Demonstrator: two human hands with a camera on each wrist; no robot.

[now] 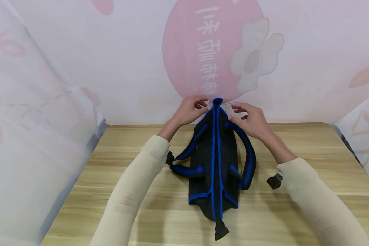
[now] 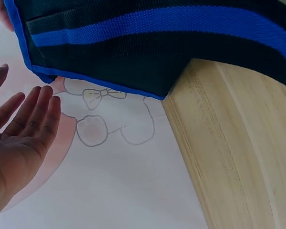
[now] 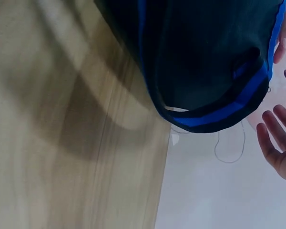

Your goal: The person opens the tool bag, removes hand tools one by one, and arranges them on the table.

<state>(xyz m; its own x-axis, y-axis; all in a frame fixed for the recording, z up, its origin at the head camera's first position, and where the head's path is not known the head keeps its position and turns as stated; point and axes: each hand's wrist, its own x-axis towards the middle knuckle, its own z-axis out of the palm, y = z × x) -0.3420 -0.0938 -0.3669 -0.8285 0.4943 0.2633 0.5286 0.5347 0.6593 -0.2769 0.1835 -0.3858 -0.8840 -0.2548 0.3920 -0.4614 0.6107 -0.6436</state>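
Black bag (image 1: 204,147) with bright blue trim, set lengthwise on a wood-grain desk (image 1: 80,205), far end close to a pale backdrop (image 1: 135,68). Along the middle, a dark band between two blue lines, ending nearest the viewer in a small black tab (image 1: 220,230). On the bag's left side, a blue-striped left handle (image 1: 187,171) looped outward; on the other side, a matching right handle (image 1: 250,157). One black buckle just beside the left handle, another buckle (image 1: 274,181) near the cream right sleeve (image 1: 319,201).

At the bag's far end, one bare hand to each side: left hand (image 1: 187,111) released, fingers relaxed and grasping nothing; right hand (image 1: 253,119) likewise loose and holding nothing, thumb toward the bag's edge. Contact between thumb tips and fabric impossible to tell from the head view. On the backdrop, a large pink circle (image 1: 184,58) with white characters and a pale flower (image 1: 265,54).
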